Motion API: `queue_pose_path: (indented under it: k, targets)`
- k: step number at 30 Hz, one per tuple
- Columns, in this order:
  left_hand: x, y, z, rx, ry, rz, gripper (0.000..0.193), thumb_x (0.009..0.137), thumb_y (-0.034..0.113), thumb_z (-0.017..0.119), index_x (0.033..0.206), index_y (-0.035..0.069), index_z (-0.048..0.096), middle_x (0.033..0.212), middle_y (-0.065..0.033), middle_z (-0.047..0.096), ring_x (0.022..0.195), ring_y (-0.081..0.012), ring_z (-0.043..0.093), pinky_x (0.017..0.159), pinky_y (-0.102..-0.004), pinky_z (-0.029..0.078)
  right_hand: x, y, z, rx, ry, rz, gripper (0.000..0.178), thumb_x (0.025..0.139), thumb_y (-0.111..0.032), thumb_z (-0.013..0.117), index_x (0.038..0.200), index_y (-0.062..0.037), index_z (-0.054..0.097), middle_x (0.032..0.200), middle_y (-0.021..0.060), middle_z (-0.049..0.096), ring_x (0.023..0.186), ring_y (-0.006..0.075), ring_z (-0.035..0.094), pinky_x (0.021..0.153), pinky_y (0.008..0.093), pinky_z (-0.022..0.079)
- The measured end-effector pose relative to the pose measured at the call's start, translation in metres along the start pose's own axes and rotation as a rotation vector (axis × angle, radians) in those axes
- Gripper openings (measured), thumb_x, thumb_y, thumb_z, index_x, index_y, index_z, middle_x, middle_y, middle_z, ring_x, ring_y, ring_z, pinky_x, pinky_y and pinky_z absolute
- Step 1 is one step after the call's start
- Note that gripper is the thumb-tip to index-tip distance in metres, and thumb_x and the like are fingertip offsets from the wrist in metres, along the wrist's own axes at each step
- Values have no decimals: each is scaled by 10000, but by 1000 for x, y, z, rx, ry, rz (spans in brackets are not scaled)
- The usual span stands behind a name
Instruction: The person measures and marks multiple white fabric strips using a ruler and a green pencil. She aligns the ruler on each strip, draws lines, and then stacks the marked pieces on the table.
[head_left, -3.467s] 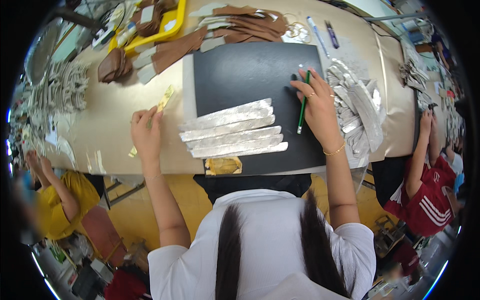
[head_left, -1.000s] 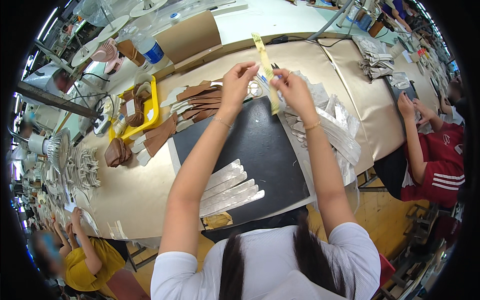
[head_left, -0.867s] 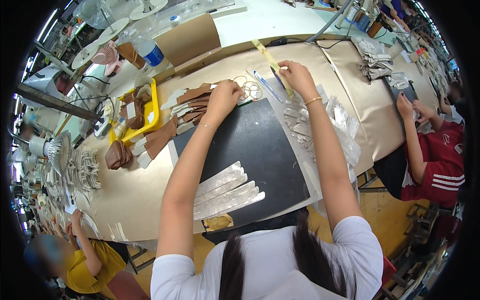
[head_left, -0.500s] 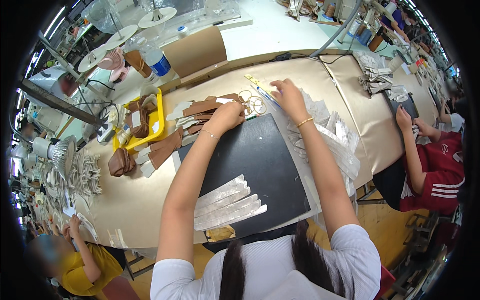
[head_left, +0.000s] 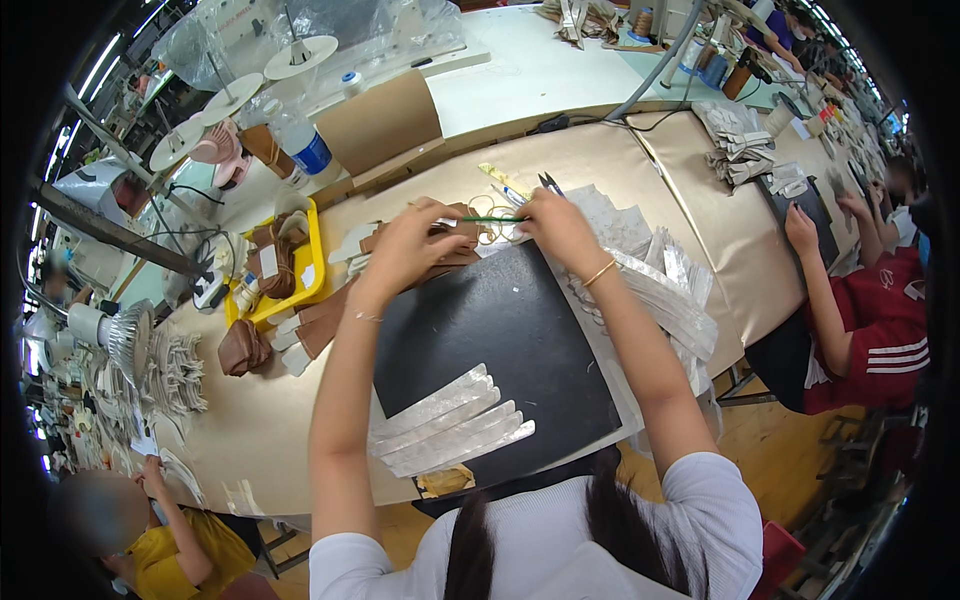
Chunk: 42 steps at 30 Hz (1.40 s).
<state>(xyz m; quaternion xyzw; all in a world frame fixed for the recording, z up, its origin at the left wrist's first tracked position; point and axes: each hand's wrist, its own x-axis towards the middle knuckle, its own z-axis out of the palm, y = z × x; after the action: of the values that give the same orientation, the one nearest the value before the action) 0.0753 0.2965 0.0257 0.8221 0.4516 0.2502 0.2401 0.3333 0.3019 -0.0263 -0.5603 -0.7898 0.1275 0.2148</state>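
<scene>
Since half a second ago both hands have drawn together at the far edge of the black rectangular work mat (head_left: 500, 340); handling now centres there. The right hand (head_left: 560, 228) pinches a thin green pen (head_left: 490, 219), fingers closed on it. The left hand (head_left: 415, 245) rests on the stacked brown leather pieces (head_left: 440, 240) (grip not discernible). The pen lies level between the hands. Silver metallic strips (head_left: 445, 425) lie fanned on the mat's near side, above the tan table (head_left: 260, 420).

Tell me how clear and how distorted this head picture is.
Head view: strong fisheye, the table edge bows and black corners ring the frame; even bright light, soft shadows; both hands, left hand and right hand, and the green pencil are sharp.
</scene>
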Motion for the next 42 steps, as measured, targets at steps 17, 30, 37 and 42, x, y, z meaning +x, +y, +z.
queue_pose_path:
  k: [17,30,37,42]
  targets:
    - [-185,42,9,-77,-231,-342,396,863,258,789,1161,10,709,1035,-128,644,1001,-316,610,890,-383,505,-47,-21,-11,253,-131,-57,253,945,-242,708,1130,-76,756,946,133,695,865,298,674,800,387,530]
    - [-199,54,41,79,-178,-455,310,740,180,878,938,1,719,922,-131,645,909,-307,620,824,-400,499,-173,-103,-2,354,-317,-103,200,886,-138,754,1049,-31,710,958,92,632,850,255,648,774,350,522]
    - [-194,45,31,-59,-212,-575,350,763,201,862,986,-33,728,901,-156,712,812,-312,670,780,-381,517,-187,-100,-3,498,-227,55,142,890,-134,750,986,-35,718,889,89,642,818,252,635,753,355,517]
    - [-188,36,4,-119,-158,-590,370,794,245,867,975,-42,720,837,-105,672,728,-190,605,678,-322,485,-190,-98,-10,459,-204,68,148,904,-104,748,1026,-23,728,913,74,659,816,203,664,698,286,501]
